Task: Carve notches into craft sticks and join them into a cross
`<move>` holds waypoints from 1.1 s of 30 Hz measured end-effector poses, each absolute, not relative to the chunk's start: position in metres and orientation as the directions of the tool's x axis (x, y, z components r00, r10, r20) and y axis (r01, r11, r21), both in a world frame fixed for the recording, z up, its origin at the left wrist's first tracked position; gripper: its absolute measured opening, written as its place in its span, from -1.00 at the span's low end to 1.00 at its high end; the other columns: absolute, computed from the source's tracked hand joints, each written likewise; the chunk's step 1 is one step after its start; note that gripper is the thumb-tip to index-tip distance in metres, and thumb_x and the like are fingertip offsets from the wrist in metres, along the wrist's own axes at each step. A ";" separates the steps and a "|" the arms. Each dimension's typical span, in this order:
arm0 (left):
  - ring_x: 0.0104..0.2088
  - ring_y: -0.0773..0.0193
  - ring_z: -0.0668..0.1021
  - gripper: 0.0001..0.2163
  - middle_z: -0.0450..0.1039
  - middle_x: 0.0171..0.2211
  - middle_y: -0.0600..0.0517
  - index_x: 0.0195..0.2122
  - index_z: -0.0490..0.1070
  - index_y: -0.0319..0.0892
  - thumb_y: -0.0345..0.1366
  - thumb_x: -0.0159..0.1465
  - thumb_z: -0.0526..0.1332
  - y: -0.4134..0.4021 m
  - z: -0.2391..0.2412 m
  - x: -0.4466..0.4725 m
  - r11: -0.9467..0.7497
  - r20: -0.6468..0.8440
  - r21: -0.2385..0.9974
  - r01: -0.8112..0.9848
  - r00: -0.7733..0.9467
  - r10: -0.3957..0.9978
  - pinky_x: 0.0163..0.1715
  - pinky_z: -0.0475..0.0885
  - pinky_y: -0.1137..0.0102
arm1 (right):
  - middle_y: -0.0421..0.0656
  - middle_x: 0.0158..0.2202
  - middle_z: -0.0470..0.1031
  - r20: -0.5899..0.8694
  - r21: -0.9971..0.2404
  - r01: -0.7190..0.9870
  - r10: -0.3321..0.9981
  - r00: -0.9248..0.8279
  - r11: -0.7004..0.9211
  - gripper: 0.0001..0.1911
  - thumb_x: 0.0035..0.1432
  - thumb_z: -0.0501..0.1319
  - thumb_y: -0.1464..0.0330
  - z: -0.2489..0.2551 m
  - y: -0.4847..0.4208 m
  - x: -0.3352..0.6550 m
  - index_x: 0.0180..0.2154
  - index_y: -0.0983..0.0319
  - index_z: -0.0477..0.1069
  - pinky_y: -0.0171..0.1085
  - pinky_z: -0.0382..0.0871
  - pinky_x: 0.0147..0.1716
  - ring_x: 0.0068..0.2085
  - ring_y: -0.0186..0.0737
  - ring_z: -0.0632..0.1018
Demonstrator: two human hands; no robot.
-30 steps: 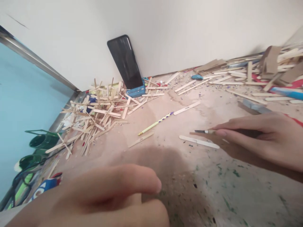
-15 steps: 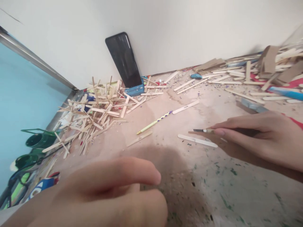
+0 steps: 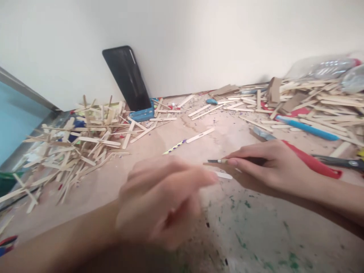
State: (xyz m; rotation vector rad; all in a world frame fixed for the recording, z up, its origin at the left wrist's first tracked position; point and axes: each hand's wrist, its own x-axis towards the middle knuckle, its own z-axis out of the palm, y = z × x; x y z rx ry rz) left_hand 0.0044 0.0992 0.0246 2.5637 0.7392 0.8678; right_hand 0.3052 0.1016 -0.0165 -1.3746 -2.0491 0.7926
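My right hand (image 3: 264,163) is closed in a pinch on a thin tool (image 3: 215,161) with a dark flat tip and a silver collar; its kind is unclear. The tip points left, just above the tabletop. Below it lies a pale craft stick (image 3: 224,175), partly covered by my left hand (image 3: 167,201). That hand is blurred, its index finger stretched over the stick, the other fingers bent, and nothing visible held. Behind it lie a yellow-and-purple patterned pencil (image 3: 174,146), partly hidden, and a craft stick with a small dark mark (image 3: 200,135).
A black phone (image 3: 126,77) leans on the wall in a blue stand (image 3: 141,114). Loose craft sticks pile up at left (image 3: 98,141) and right (image 3: 327,99). A blue pen-like tool (image 3: 309,127), red-handled item (image 3: 315,159), dark scissors (image 3: 338,162) and plastic bottles (image 3: 331,68) lie at right.
My left hand has moved up and right, over the craft stick and part of the pencil. The view has turned right; my right hand still pinches the thin tool.
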 end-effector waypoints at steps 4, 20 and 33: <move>-0.41 0.40 0.55 -0.76 0.52 -0.33 0.10 -0.35 0.41 -0.09 -0.57 0.37 0.13 0.133 0.012 0.019 -0.813 0.585 0.491 0.314 0.573 0.574 -0.43 0.41 0.42 | -0.17 -0.29 0.79 0.082 -0.742 0.607 0.937 -0.339 0.284 -0.64 0.48 0.26 0.12 -0.013 0.100 0.305 -0.23 0.13 0.76 -0.31 0.56 -0.39 -0.37 -0.23 0.72; -0.54 0.32 0.45 -0.80 0.51 -0.58 0.20 -0.01 0.72 -0.02 -0.26 0.46 0.29 0.151 -0.006 0.020 -0.650 0.430 0.555 0.519 0.490 0.758 -0.44 0.32 0.37 | -0.18 -0.30 0.79 0.104 -0.736 0.610 0.939 -0.329 0.295 -0.66 0.48 0.27 0.11 -0.012 0.102 0.303 -0.24 0.10 0.76 -0.27 0.54 -0.40 -0.39 -0.20 0.71; -0.56 0.41 0.47 -0.74 0.53 -0.53 0.20 -0.38 0.43 -0.12 -0.46 0.46 0.10 0.145 -0.002 0.027 -0.787 0.489 0.495 0.368 0.630 0.603 -0.28 0.36 0.26 | -0.21 -0.29 0.79 0.148 -0.732 0.613 0.947 -0.285 0.298 -0.71 0.45 0.31 0.14 -0.015 0.103 0.304 -0.24 0.10 0.75 -0.26 0.54 -0.35 -0.35 -0.21 0.71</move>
